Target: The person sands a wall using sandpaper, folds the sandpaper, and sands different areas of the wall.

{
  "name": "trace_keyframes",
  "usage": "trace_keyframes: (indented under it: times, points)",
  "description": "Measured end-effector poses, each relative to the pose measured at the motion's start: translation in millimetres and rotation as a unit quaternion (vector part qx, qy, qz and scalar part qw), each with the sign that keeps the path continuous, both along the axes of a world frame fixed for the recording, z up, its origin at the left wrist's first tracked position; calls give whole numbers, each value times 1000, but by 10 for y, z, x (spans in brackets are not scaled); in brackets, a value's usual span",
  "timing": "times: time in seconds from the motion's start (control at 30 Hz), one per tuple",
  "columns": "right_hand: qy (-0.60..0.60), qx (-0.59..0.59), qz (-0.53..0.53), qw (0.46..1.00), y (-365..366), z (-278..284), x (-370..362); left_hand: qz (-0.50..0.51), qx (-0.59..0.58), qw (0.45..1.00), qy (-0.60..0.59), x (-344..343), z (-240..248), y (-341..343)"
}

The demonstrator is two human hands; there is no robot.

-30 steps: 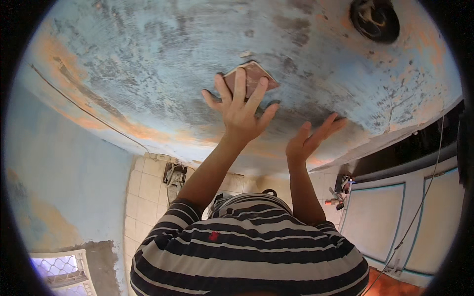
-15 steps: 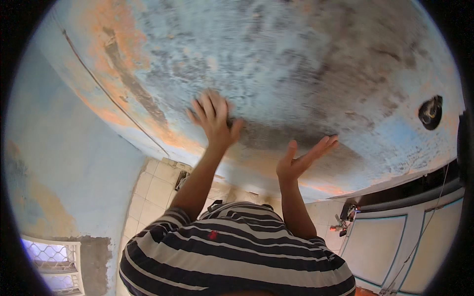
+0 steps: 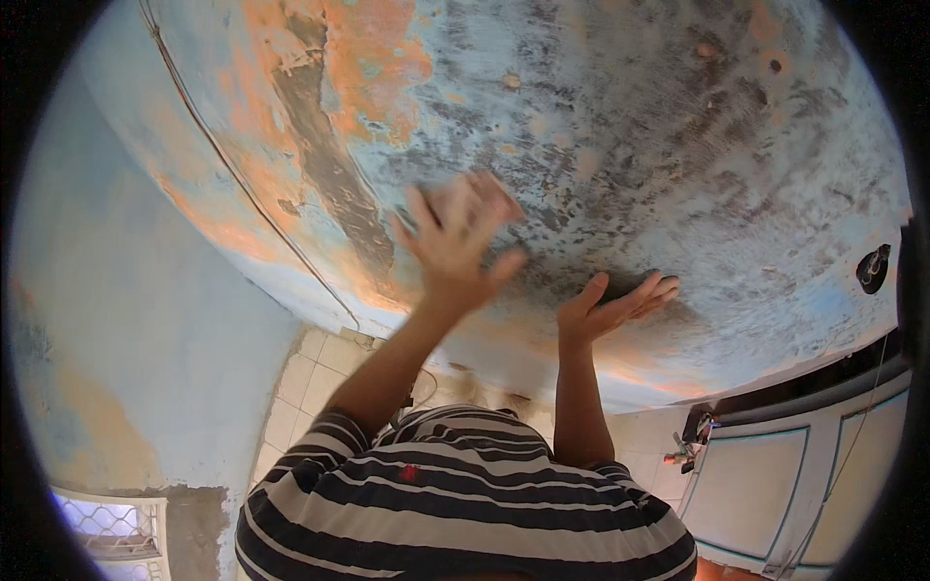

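A plaster wall (image 3: 601, 126) was mottled pale blue, orange and charcoal.
A grey-brown filler strip (image 3: 325, 145) streaked its orange patches; the side wall (image 3: 126, 290) was softer blue, blotched ochre. The shirt (image 3: 465, 518) alternated near-black and off-white stripes, with one red spot (image 3: 410, 473). The blurred sandpaper (image 3: 502, 197) looked pinkish brown, the floor tiles (image 3: 320, 382) cream, the door panels (image 3: 756, 479) pale with blue outlines.

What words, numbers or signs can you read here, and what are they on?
None: I can't read any.
Small red mark on the dark-and-white striped cloth shirt: too small; no letters show.
Flat reddish-brown sheet at the left hand: too blurred to tell.
Little cluster of mixed-colour things by the pale, blue-edged panels: too small.
Patchy blue, orange and grey wall: just blotches, no writing visible.
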State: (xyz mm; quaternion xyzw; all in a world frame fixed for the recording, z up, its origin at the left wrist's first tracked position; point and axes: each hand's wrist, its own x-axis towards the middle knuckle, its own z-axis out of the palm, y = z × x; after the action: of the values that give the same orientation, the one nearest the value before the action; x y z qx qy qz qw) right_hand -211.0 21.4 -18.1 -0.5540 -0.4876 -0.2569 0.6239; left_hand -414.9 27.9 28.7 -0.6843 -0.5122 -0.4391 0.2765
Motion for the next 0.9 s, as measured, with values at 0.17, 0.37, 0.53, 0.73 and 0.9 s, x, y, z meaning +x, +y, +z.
trace_keyframes:
  times: [0.17,0.37,0.53,0.73,0.9]
  points:
    - [10,28,-9,1000,6,56,-48,-54,159,973,-155,-552,1176,259]
    - [8,3,-36,999,-10,-16,3,-72,-13,997,31,-57,427,8]
    - [14,6,22,1000,-115,25,47,-225,151,904,-331,-419,827,267]
    - [22,71,51,996,-102,162,403,-59,46,997,34,-56,627,155]
    - [77,59,12,995,-257,391,926,-8,117,983,-141,-32,876,135]
